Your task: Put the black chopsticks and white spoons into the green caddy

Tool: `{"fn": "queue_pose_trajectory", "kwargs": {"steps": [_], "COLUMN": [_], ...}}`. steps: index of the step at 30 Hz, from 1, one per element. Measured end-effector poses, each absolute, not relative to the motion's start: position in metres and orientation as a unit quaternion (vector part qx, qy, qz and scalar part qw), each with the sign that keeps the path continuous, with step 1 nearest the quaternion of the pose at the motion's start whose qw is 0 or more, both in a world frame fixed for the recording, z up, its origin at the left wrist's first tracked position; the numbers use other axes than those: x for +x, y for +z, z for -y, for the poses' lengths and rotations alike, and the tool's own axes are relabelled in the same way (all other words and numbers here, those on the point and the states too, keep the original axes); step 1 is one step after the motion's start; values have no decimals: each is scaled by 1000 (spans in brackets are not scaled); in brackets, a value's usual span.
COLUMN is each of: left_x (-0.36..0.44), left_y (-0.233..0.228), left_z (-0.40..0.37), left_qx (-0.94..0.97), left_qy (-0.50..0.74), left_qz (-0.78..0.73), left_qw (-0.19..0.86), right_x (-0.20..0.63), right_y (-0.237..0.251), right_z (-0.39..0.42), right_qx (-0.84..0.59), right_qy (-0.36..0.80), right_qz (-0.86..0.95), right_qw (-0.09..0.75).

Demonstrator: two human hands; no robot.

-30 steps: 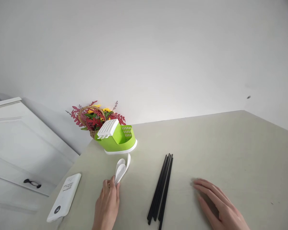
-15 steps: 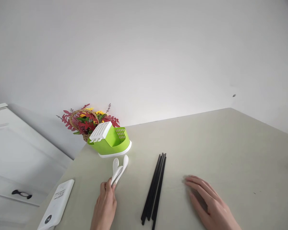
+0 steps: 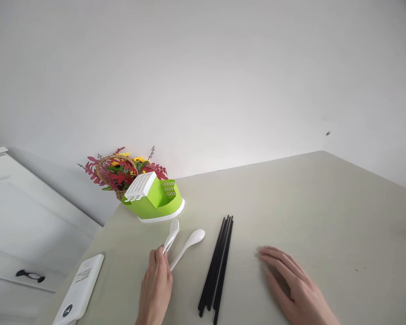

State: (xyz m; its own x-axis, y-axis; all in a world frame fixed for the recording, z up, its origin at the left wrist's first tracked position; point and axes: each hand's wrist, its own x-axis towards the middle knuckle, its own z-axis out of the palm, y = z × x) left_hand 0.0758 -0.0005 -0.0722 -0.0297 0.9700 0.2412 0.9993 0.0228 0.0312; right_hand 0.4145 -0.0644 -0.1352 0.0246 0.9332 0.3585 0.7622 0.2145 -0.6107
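Note:
My left hand [image 3: 155,289] pinches the handles of white plastic spoons [image 3: 186,243] near the table's front left; one spoon fans out to the right, the others [image 3: 172,232] point toward a green cutlery holder with a white slotted lid [image 3: 152,197]. A bundle of black chopsticks [image 3: 218,264] lies just right of the spoons. My right hand [image 3: 294,286] rests flat on the pale table [image 3: 307,212], fingers spread, right of the chopsticks and touching nothing else.
A wicker basket of red and yellow artificial flowers [image 3: 120,169] stands behind the green holder at the table's far left corner. A white power bank [image 3: 79,291] lies at the left edge. A white cabinet door with a black handle [image 3: 29,275] is left of the table.
The spoons in my left hand have fanned apart: one now swings out to the right, away from the others. My right hand stays flat. The view shifted slightly to the right.

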Motion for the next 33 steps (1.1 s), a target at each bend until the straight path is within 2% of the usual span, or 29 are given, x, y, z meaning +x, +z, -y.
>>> {"fn": "queue_pose_trajectory", "kwargs": {"steps": [11,21,27,33], "left_x": [95,98,94,98], "left_y": [-52,-41,-45,-44], "left_z": [-19,-24,-32,-31], "left_qx": [-745,-673,-668,-694], "left_qy": [-163,-166,-131,-117], "left_qz": [647,691,699,687], "left_qw": [20,-206,-219,-182], "right_x": [414,415,416,414], "right_y": [-137,-137,-139,-136], "right_z": [65,63,65,65], "right_qx": [-615,-613,-612,-613], "right_qy": [116,112,104,100], "right_qz": [686,686,691,689], "right_qw": [371,376,370,374]}}
